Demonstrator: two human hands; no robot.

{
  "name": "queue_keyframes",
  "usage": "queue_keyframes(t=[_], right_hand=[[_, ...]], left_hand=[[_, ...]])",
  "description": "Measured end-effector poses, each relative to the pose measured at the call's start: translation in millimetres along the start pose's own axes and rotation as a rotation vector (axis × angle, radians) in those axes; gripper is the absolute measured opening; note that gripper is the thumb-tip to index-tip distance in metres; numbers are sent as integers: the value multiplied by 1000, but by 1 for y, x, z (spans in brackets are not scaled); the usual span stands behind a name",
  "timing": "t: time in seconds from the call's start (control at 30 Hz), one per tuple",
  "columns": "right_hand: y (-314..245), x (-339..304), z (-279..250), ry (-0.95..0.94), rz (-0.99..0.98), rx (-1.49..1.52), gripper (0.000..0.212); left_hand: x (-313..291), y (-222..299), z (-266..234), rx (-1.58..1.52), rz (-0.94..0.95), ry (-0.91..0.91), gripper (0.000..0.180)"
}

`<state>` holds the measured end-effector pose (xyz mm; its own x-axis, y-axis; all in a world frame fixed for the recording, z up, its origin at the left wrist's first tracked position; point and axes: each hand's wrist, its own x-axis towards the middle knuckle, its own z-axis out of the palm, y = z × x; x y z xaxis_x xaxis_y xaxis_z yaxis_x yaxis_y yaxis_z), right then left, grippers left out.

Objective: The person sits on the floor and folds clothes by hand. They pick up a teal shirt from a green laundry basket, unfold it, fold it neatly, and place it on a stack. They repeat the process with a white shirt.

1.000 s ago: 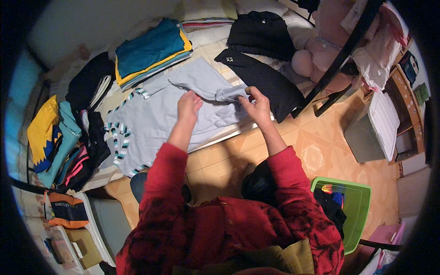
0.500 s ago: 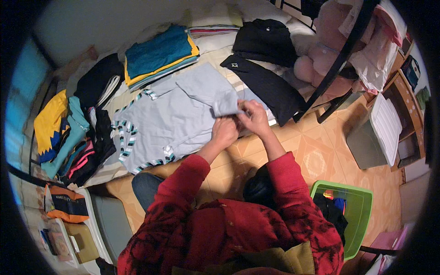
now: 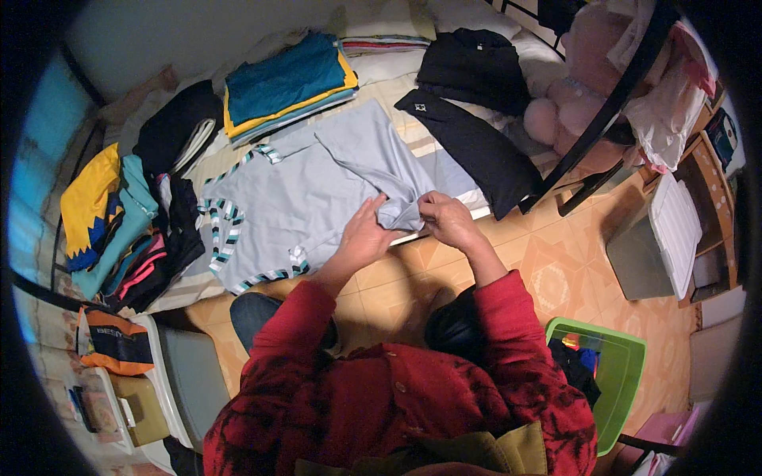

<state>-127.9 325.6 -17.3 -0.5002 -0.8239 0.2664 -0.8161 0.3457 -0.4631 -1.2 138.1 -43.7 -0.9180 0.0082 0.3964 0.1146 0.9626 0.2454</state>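
A pale grey-blue sleeveless jersey (image 3: 309, 182) with striped black, white and teal trim lies spread on the bed, its trimmed openings toward the left. Its bottom hem is bunched and partly turned over near the bed's front edge. There, my right hand (image 3: 452, 220) pinches the hem corner between thumb and fingers. Just left of it, my left hand (image 3: 365, 236) rests against the bunched cloth, thumb and fingers apart.
Behind the jersey sits a folded stack of teal and yellow clothes (image 3: 282, 83). Black garments (image 3: 476, 151) lie to the right, more piled clothes (image 3: 119, 214) to the left. A black bed post (image 3: 603, 119) slants at right. A green bin (image 3: 627, 373) and a grey lidded box (image 3: 635, 246) stand on the floor.
My left hand has moved left and its fingers have spread. The right hand has shifted slightly down and right, and the hem, lifted before, now lies lower and bunched.
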Motion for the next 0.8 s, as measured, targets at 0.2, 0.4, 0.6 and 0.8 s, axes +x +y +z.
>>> queue_keyframes(t=[0.2,0.4,0.6,0.8], right_hand=[[-25,2,-1,56,-37,-237,45],[-36,6,5,198,-120,-205,55],[-37,10,28,310,-124,-234,25],[-35,7,36,164,-231,-177,10]], left_hand=[[-15,-18,-16,-173,-78,372,9],[-20,-16,-18,-118,-199,393,12],[-10,-16,-13,-133,-318,364,16],[-3,-18,-9,0,-254,329,16]])
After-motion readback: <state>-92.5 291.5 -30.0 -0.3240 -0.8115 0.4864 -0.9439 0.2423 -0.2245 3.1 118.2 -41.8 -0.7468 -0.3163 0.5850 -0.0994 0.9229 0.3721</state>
